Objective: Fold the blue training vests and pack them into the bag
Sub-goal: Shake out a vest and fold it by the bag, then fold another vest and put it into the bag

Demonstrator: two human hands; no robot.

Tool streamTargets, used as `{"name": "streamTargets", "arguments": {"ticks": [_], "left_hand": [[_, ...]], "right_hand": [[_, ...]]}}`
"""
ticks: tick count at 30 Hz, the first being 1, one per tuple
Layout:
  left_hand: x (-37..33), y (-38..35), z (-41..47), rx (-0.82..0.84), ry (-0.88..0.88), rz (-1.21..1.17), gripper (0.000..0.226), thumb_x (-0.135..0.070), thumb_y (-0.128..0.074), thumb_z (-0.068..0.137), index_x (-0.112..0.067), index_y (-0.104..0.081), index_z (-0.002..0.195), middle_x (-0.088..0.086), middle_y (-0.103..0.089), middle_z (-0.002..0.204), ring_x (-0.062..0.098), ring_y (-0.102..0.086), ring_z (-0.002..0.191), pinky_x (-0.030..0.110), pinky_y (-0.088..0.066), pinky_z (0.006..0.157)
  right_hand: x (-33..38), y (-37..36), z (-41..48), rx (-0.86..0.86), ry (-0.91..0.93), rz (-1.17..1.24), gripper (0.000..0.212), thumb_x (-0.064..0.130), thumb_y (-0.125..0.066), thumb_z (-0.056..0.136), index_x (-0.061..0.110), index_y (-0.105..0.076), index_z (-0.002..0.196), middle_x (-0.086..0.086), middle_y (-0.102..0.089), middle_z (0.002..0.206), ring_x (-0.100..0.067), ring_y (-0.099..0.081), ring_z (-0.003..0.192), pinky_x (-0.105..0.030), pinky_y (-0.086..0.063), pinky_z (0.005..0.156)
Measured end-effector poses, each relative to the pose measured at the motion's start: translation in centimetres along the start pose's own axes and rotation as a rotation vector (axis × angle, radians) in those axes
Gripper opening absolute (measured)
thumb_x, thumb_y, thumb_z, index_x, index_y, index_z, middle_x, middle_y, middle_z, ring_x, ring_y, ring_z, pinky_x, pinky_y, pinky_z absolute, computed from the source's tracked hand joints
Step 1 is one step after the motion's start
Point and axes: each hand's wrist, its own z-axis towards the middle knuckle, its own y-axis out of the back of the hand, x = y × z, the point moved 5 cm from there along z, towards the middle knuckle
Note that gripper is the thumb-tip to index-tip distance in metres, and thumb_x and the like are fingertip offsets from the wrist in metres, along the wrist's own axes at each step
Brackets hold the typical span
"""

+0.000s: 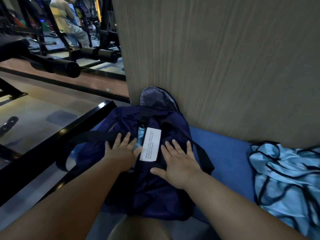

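Navy fabric bag (155, 196) lies flat on a blue padded worktop (225, 153), its far end against a wood-grain panel (225, 66) that rises behind it. Both hands rest on top of the bag. The left hand (121, 151) lies palm down with fingers spread, fingertips touching a black strap (90, 135) that loops off the bag's left side; its grip is open and holds nothing. The right hand (180, 161) also lies palm down, fingers straight and fanned, thumb stretched out toward the left, its grip likewise open. Between the two hands a white label (150, 144) with small printed text runs lengthwise along the bag, and just left of the label a strip of light blue fabric (141, 134) shows through a gap in the bag. A grey padded flap (155, 97) sticks up at the bag's far end, touching the panel. Loose light blue training vests (290, 174) with dark trim lie in a crumpled heap on the worktop to the right, apart from the bag. To the left, a black metal bar (52, 144) edges the worktop, with a black foam roller (65, 68) of gym equipment beyond it, and a seated person (67, 18) is in the far background.
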Motion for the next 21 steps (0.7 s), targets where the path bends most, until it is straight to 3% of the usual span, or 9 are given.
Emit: {"name": "streamTargets", "arguments": {"ticks": [4, 7, 12, 21], "left_hand": [[-5.6, 1.4, -2.1, -0.241, -0.095, -0.17, 0.065, -0.062, -0.01, 0.098, -0.035, 0.004, 0.155, -0.011, 0.018, 0.161, 0.02, 0.022, 0.147, 0.057, 0.012, 0.116], [-11.2, 1.0, -4.4, -0.205, -0.235, -0.103, 0.072, -0.071, -0.01, 0.092, -0.039, 0.01, 0.153, -0.013, 0.024, 0.159, 0.02, 0.027, 0.146, 0.057, 0.017, 0.113], [-18.4, -1.3, -7.7, -0.189, -0.407, 0.009, 0.083, -0.08, 0.002, 0.081, -0.039, 0.011, 0.153, -0.012, 0.025, 0.159, 0.021, 0.031, 0.144, 0.061, 0.021, 0.111], [-30.7, -4.2, -12.6, -0.026, -0.682, 0.019, 0.072, -0.073, -0.009, 0.092, -0.04, 0.01, 0.153, -0.014, 0.018, 0.16, 0.017, 0.031, 0.144, 0.06, 0.021, 0.111]], "right_hand": [[-3.0, 1.8, -3.6, -0.232, -0.025, 0.042, 0.088, 0.078, -0.001, 0.083, 0.03, -0.007, 0.156, 0.003, 0.002, 0.165, -0.017, 0.019, 0.149, -0.052, 0.021, 0.116], [-6.8, 1.3, -6.4, -0.295, -0.152, 0.064, 0.098, 0.076, 0.01, 0.071, 0.031, -0.01, 0.156, 0.003, -0.002, 0.165, -0.018, 0.018, 0.149, -0.052, 0.019, 0.116], [-14.6, -1.2, -12.7, -0.244, -0.436, 0.044, 0.071, 0.064, -0.018, 0.097, 0.028, -0.008, 0.157, 0.0, 0.002, 0.165, -0.022, 0.021, 0.149, -0.059, 0.014, 0.116], [-23.9, -4.5, -24.9, -0.187, -0.863, -0.016, 0.059, 0.046, -0.014, 0.102, 0.031, 0.002, 0.157, -0.003, 0.012, 0.164, -0.029, 0.02, 0.149, -0.071, 0.012, 0.11]]}}
